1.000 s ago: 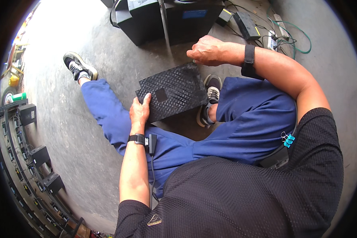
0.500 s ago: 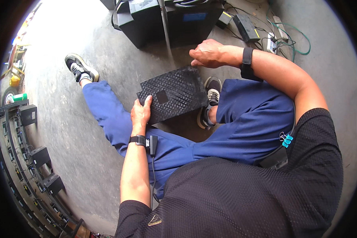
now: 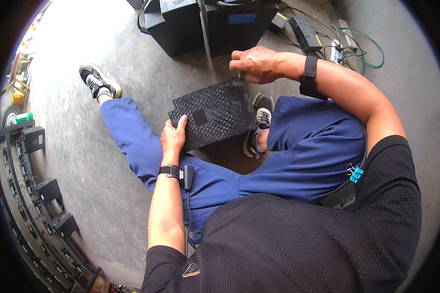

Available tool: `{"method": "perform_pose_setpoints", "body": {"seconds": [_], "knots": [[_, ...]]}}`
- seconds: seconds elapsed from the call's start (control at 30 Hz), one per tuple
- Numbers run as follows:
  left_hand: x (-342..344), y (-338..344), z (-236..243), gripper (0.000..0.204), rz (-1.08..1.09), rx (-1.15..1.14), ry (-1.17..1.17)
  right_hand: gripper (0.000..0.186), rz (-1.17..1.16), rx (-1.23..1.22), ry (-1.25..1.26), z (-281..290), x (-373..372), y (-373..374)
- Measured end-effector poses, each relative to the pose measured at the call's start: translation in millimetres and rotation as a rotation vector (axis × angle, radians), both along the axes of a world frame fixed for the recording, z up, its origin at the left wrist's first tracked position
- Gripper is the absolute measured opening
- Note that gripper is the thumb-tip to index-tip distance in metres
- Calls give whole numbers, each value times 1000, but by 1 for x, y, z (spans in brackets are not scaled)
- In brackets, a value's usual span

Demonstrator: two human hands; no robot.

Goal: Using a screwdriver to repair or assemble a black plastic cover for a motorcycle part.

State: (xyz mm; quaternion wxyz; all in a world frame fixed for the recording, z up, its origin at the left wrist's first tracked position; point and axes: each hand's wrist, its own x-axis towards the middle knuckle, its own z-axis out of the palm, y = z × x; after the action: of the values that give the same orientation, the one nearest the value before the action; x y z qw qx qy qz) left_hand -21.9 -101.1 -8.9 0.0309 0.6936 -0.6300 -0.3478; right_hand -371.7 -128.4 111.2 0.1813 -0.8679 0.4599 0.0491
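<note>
A flat black box (image 3: 219,110) with a textured, shiny face and a dull square patch lies tilted between my legs. Its upper left corner is stepped. My left hand (image 3: 174,136) grips its lower left edge, thumb on the top face and fingers hidden behind the edge. At the upper right corner of the box is my right hand (image 3: 255,63), with its fingers curled. Something small and dark greenish (image 3: 241,74) shows beneath those fingers. The hand covers most of it, so its kind does not show.
A large black case (image 3: 205,29) stands on the floor ahead, a grey pole in front of it. Black adapters (image 3: 305,34), cables and a white power strip (image 3: 336,52) lie at the upper right. A rack with black boxes (image 3: 49,190) runs along the left.
My right hand has shifted slightly left and turned, its fingers now curled more over the box corner. The left hand and the box stay nearly still.
</note>
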Motion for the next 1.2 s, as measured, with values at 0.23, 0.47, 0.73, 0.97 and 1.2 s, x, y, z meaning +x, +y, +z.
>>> {"method": "perform_pose_setpoints", "body": {"seconds": [0.23,0.47,0.73,0.97,1.2], "knots": [[1,2,-2,78,-8,4,2,16,54,-20,88,-11,-2,-6],[-1,1,-3,77,-17,-11,-6,16,84,-27,109,-7,0,-7],[3,0,-3,78,-9,11,1,21,71,9,181,-5,3,-7],[1,1,-3,78,-5,14,35,23,59,17,125,-2,2,-6],[1,0,-3,76,-7,3,31,27,76,-8,47,-6,-4,-5]]}}
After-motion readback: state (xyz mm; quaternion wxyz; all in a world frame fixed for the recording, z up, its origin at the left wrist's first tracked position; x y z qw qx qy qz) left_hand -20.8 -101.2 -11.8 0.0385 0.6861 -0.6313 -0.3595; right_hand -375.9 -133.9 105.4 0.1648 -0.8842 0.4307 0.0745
